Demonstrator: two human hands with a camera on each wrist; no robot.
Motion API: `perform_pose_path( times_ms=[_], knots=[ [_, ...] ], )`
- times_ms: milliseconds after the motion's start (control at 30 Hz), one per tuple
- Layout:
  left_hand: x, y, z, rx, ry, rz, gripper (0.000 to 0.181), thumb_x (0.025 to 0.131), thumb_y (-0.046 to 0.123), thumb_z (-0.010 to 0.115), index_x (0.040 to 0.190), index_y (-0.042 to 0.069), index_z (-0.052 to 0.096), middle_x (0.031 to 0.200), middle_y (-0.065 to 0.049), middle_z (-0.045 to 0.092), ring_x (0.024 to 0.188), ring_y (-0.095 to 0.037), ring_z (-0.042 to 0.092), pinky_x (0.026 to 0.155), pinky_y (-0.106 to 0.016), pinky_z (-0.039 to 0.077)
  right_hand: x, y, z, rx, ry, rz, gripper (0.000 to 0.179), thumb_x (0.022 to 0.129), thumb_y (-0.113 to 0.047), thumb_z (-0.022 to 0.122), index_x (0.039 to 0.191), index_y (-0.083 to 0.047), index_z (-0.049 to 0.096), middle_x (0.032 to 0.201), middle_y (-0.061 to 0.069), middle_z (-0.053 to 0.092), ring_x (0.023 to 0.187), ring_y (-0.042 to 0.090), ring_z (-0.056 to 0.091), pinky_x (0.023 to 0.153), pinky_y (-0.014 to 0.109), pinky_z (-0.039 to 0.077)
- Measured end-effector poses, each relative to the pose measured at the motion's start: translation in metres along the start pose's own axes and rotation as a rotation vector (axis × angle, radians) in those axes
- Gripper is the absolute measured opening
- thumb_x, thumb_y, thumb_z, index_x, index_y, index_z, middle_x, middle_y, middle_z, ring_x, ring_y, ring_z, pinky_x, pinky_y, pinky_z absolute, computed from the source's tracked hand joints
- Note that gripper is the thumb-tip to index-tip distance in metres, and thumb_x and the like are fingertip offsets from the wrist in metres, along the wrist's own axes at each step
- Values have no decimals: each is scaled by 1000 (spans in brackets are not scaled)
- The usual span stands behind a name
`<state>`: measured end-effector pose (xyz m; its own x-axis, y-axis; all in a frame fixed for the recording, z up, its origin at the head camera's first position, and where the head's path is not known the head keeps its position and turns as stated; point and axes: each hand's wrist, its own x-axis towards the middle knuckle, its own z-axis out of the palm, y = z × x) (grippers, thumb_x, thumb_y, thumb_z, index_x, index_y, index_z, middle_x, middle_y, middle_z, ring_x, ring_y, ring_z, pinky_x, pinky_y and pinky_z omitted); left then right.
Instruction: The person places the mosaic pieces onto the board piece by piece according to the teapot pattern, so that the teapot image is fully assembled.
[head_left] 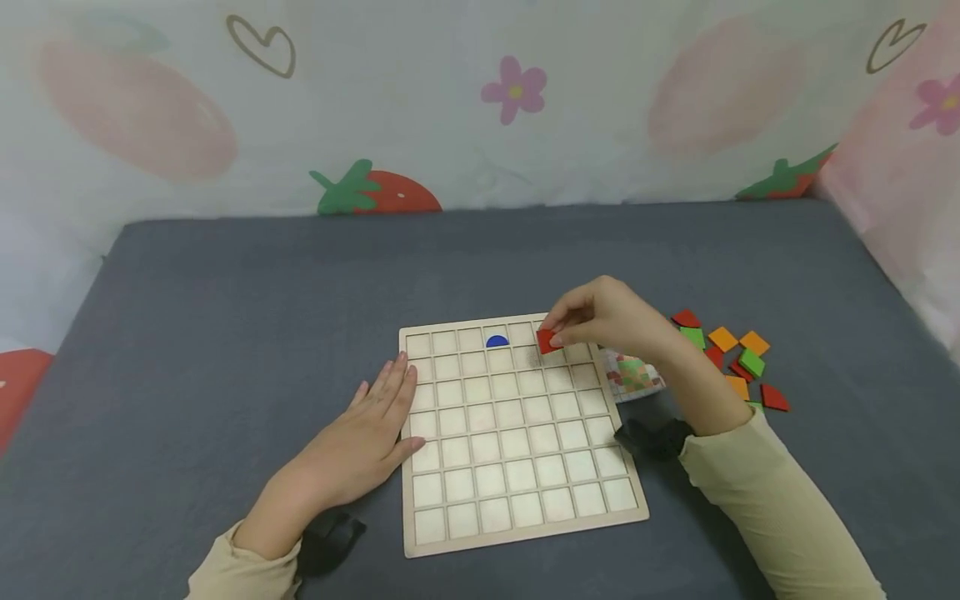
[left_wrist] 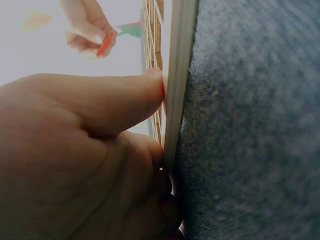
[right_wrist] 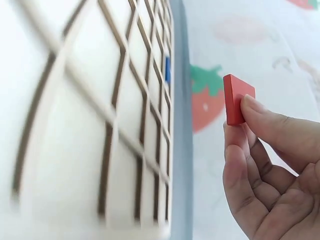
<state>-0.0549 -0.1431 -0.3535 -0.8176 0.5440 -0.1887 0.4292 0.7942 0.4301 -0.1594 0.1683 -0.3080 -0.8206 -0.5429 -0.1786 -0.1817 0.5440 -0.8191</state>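
Note:
A wooden grid board [head_left: 487, 414] with white square cells lies on the dark grey cloth. My left hand [head_left: 358, 442] rests at its left edge, fingers extended and fingertips touching the frame; the left wrist view shows the thumb [left_wrist: 125, 97] against the rim. Over the upper right cells, my right hand [head_left: 611, 321] pinches a red square tile [right_wrist: 238, 100] between thumb and fingers, held above the board in the right wrist view. One blue half-round tile [head_left: 497, 341] sits in a top-row cell.
Right of the board, loose red, green and orange tiles [head_left: 723, 338] lie scattered, several of them. A printed picture card [head_left: 636, 377] lies by the board's right edge, partly covered by the right arm. A patterned curtain [head_left: 585, 125] hangs behind the table.

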Motion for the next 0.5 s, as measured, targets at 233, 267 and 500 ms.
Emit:
perform_pose_path(
  times_ms=[233,267,500],
  knots=[
    [-1,-1,-1,-14,-1,-4,68,101,27,44,149,-5,7,156,-19,-1,142,-34,3,111,-53,12,29,-15,27,-41,-81,-67,11,81,1,71,91,-2,74,88,4,71,79,14,67,74,30,53],
    [-1,-1,-1,-12,-2,-4,69,101,27,45,149,-5,8,156,-19,-1,142,-34,3,111,-53,13,33,-16,30,-56,-85,-73,11,81,2,71,91,-2,74,88,4,71,79,13,67,74,29,53],
    [0,-1,-1,-7,-4,-1,69,100,27,46,148,-5,9,156,-19,-1,142,-34,3,111,-53,13,52,-23,44,-153,-104,-96,11,79,2,73,88,-4,76,83,2,71,77,10,65,73,26,51]
  ],
)
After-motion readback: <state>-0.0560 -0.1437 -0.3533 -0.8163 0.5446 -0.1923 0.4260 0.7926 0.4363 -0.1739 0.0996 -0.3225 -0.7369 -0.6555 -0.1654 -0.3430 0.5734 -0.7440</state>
